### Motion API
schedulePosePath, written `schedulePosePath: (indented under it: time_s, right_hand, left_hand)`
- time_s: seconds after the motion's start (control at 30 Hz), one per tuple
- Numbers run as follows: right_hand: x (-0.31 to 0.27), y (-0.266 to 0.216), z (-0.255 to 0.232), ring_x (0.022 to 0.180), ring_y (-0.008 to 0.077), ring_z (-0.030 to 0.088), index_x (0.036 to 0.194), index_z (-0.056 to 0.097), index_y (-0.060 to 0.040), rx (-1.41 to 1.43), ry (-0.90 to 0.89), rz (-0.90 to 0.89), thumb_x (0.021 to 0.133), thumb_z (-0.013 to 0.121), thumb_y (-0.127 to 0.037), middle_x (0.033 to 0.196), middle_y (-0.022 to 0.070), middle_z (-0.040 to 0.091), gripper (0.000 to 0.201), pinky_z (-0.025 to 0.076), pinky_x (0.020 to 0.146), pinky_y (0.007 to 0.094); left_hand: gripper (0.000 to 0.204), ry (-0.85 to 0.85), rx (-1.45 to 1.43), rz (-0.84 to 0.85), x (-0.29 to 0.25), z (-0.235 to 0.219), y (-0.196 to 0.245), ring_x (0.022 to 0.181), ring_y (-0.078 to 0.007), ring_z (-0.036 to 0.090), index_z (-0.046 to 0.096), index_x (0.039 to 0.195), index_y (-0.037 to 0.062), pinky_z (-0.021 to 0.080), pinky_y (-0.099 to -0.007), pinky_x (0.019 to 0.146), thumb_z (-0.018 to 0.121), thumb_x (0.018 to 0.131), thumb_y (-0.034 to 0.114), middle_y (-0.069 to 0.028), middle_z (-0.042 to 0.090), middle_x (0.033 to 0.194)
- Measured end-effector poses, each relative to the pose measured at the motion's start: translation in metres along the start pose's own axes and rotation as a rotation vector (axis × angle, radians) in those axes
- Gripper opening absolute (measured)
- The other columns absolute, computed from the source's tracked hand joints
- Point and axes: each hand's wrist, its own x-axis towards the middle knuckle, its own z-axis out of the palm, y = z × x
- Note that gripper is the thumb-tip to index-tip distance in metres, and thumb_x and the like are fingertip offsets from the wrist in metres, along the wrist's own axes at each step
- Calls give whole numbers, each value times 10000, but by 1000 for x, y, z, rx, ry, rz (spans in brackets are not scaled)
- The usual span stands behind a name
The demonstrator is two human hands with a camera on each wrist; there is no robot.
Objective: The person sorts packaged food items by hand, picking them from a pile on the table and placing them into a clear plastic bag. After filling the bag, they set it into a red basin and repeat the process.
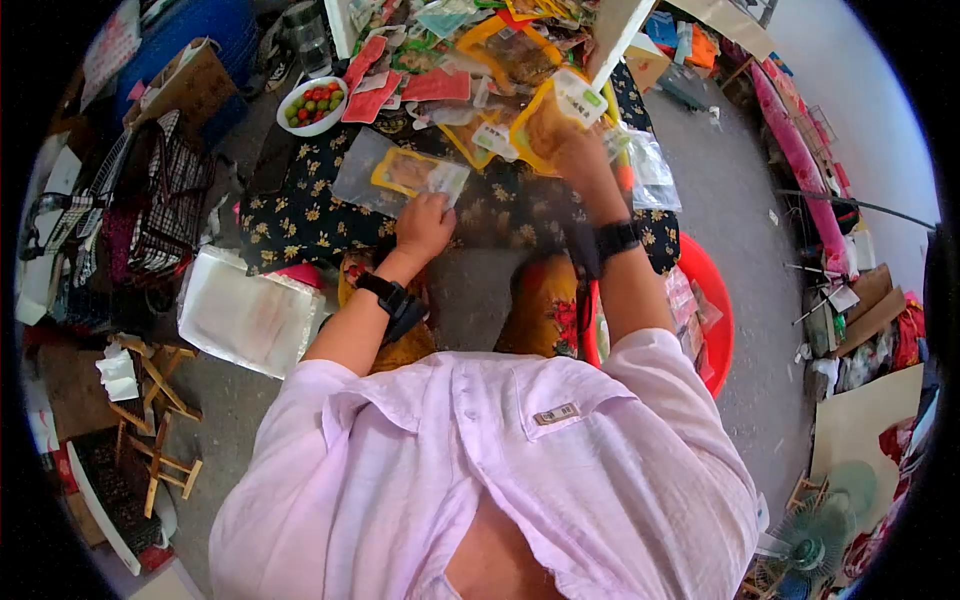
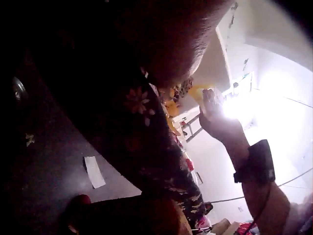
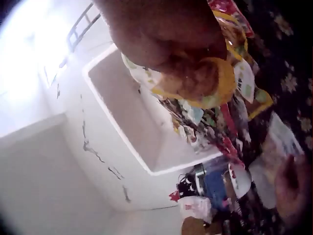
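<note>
On the flowered cloth lies a clear plastic bag [image 1: 350, 170] with a yellow-edged packet [image 1: 405, 170] in it. My left hand [image 1: 425, 225] pinches the bag's near right corner, fingers curled at its edge. Raised over the right side of the cloth, my right hand [image 1: 582, 158] grips a yellow-bordered food packet [image 1: 545, 125] with a white label and brown contents. That same packet [image 3: 220, 83] hangs under the curled fingers in the right wrist view. The left wrist view is dark, with the right hand [image 2: 212, 105] showing beyond the left.
A pile of colourful packets [image 1: 500, 60] covers the far side, beside a white bowl [image 1: 312, 107] of red and green fruit. Another clear bag [image 1: 650, 170] lies at the right edge. A red tub [image 1: 715, 330] stands at my right, a foil-lined box [image 1: 240, 310] at my left.
</note>
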Motion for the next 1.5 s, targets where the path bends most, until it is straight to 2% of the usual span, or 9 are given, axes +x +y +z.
schedulePosePath:
  time_s: [0.17,0.33,0.57,0.7,0.8,0.9,1.0,1.3,1.5]
  right_hand:
    - [-53,-29,39,1021,260,438,1116,371,-32,1017,-124,356,825,401,-109,1083,102,451,302,338,884,416]
    - [-83,-27,71,978,253,472,1096,384,15,1180,-131,578,830,384,-129,1065,117,471,302,355,870,399]
    - [-115,-31,71,890,210,511,1087,398,-11,827,-280,430,812,440,-150,1020,102,493,311,419,737,346]
    - [-131,-39,40,885,195,506,1102,381,-12,319,-222,180,804,474,-172,1019,87,489,351,422,692,297]
    - [-130,-42,26,891,184,514,1109,389,-27,385,43,577,792,505,-150,1020,83,498,359,433,672,270]
    - [-133,-33,20,852,175,537,1087,419,-31,391,-173,646,779,519,-120,981,77,528,336,449,679,289]
    - [-146,-45,32,794,175,557,1024,456,-32,503,-55,691,778,502,-85,923,66,552,256,461,674,306]
    - [-140,-44,39,804,204,542,1014,423,-35,595,209,597,803,447,-82,935,77,523,217,461,651,333]
    - [-137,-3,50,785,206,542,1001,433,-38,394,188,361,797,452,-85,903,70,525,210,463,621,326]
  left_hand:
    - [325,28,-48,16,5,-35,26,887,-314,471,511,971,36,381,-409,744,533,701,217,-146,503,930]
    - [350,404,246,524,-4,-49,50,942,-288,442,506,996,111,328,-421,818,554,655,173,-113,481,986]
    - [291,220,81,539,-21,-52,64,881,-276,487,527,966,124,403,-352,733,524,675,114,-99,510,934]
    - [226,-33,-476,140,-30,-50,64,840,-256,517,529,949,80,416,-300,714,493,728,108,-103,542,867]
    - [208,-347,-999,-240,-32,-56,62,839,-154,526,511,949,27,413,-263,709,462,767,114,-44,551,857]
    - [217,-449,-1538,-403,-36,-50,65,810,-136,528,517,936,20,417,-259,698,491,759,143,-14,543,836]
    - [241,-473,-1543,-386,-38,-38,61,805,-137,524,507,948,21,423,-268,681,505,753,162,-26,533,857]
    - [255,35,77,-12,-13,-43,36,756,-343,520,526,875,29,438,-384,632,530,721,232,-159,528,845]
    - [172,-210,196,-137,-1,-23,24,761,-361,510,530,821,32,429,-452,625,479,734,172,-160,521,773]
